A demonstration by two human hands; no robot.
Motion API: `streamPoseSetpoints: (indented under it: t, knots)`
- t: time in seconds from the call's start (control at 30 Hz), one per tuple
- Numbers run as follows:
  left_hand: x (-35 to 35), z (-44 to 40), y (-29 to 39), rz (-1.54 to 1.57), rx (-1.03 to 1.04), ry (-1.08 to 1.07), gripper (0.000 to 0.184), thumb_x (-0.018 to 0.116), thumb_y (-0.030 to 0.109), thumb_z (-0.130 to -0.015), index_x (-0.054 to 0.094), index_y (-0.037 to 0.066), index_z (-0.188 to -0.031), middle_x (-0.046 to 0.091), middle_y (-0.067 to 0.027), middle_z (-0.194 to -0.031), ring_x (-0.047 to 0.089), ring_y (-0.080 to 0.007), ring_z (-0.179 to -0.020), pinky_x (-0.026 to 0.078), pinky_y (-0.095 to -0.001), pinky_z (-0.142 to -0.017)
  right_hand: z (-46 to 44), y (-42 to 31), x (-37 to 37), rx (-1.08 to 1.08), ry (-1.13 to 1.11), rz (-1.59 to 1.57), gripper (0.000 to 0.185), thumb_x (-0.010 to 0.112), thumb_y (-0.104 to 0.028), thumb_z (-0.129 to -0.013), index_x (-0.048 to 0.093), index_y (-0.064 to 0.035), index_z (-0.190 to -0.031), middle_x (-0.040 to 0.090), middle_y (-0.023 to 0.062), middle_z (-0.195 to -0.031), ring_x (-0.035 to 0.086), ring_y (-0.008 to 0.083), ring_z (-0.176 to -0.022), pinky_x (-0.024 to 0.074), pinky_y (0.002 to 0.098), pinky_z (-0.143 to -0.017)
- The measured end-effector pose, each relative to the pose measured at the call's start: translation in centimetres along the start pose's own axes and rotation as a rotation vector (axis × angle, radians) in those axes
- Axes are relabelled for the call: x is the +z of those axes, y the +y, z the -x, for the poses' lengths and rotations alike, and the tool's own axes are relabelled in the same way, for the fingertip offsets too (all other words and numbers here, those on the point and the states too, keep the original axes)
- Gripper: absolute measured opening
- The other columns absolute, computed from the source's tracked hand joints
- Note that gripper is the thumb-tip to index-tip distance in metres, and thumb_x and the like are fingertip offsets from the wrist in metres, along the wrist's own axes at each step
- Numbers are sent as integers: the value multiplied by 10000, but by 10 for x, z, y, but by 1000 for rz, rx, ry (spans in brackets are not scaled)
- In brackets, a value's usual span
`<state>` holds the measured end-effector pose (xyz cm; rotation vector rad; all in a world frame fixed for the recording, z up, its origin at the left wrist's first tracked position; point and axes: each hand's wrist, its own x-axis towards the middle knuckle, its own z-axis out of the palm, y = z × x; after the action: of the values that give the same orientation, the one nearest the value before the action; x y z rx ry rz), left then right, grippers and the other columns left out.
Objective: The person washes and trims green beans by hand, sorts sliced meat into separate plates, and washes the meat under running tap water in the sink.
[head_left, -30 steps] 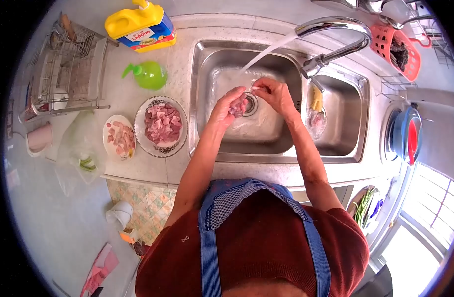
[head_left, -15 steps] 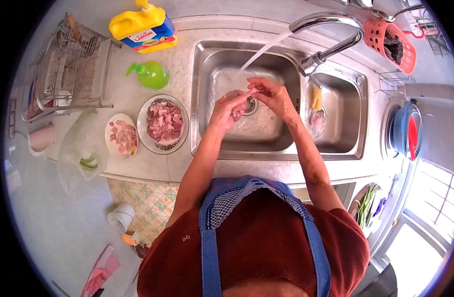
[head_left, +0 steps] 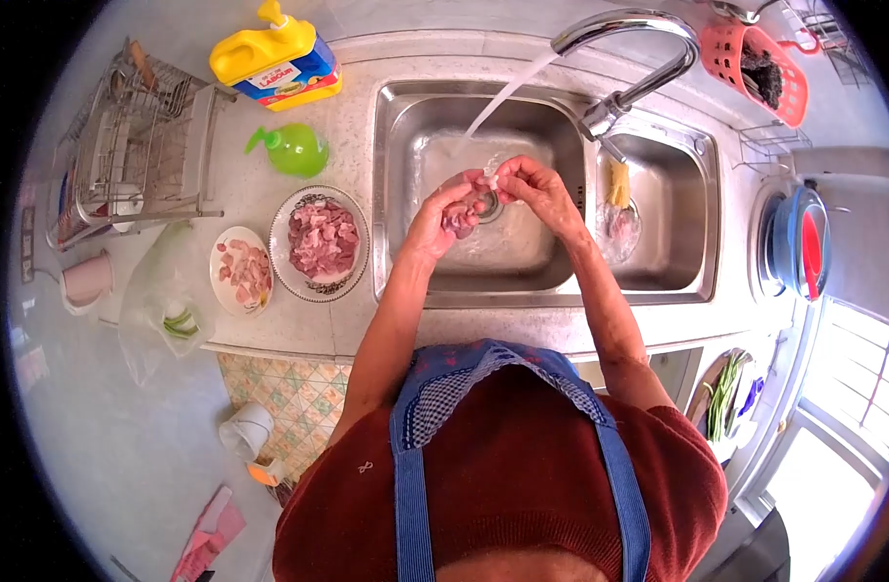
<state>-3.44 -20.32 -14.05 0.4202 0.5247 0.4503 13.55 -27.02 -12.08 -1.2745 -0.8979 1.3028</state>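
Note:
Over the large basin of the steel sink [head_left: 415, 276], my left hand [head_left: 444, 213] is closed on a piece of raw meat [head_left: 459, 223], which shows between the fingers. Close beside it, my right hand [head_left: 536, 189] pinches a small pale bit of meat [head_left: 494, 181] at its fingertips. Water runs from the chrome faucet [head_left: 648, 24] into the basin behind both hands. To the left on the counter, a patterned bowl [head_left: 361, 250] holds a heap of raw meat pieces, and a smaller white plate [head_left: 218, 281] carries paler pieces.
A green pump bottle [head_left: 299, 149] and a yellow detergent jug [head_left: 279, 68] stand behind the bowls. At far left are a wire dish rack [head_left: 124, 145] and a plastic bag [head_left: 163, 301] with greens. In the small right basin lies a yellow sponge or cloth [head_left: 619, 184].
My right hand has drawn slightly away from my left, and the meat stretched between them now shows as a small pale bit at my right fingertips. The view has shifted slightly.

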Motion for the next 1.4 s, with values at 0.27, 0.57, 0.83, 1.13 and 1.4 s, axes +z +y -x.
streamPoseSetpoints:
  t: [0.27, 0.57, 0.83, 1.13, 1.4]
  knots:
    - [18, 5, -4, -334, -61, 91, 158, 626, 154, -794, 582, 60, -914, 573, -6, -749, 507, -63, -600, 363, -176, -453, 10, 6, -5, -13, -23, 117, 75, 565, -104, -834, 563, -29, -831, 552, -32, -742, 479, 44, -646, 398, 194, -580]
    - [27, 7, -14, -379, -24, 77, 183, 641, 217, -772, 586, 49, -819, 521, 9, -637, 441, -57, -470, 285, -180, -377, 29, -4, 11, -240, 281, 469, 81, 583, -78, -785, 554, -2, -790, 569, 36, -652, 504, 70, -585, 429, 234, -541]
    - [28, 9, -16, -468, -99, 70, 183, 651, 219, -754, 580, 54, -790, 498, 6, -606, 414, -60, -443, 266, -184, -361, 38, 29, 24, -154, 535, -5, 68, 557, -58, -794, 544, -9, -748, 521, -21, -626, 467, 41, -593, 397, 195, -547]
    - [10, 12, -26, -467, -207, -19, 204, 675, 224, -720, 597, 43, -770, 516, -5, -590, 403, -62, -390, 241, -199, -326, 71, 27, 39, -340, 674, 664, 120, 608, -86, -751, 561, -7, -828, 572, 166, -645, 576, 286, -559, 439, 320, -516]
    - [21, 42, 1, -551, -195, -187, 176, 657, 176, -760, 606, 16, -811, 528, -7, -620, 392, -37, -419, 253, -186, -343, 116, 20, -13, -257, 864, 253, 132, 542, -87, -823, 610, -6, -901, 614, 20, -732, 538, 69, -634, 445, 197, -594]
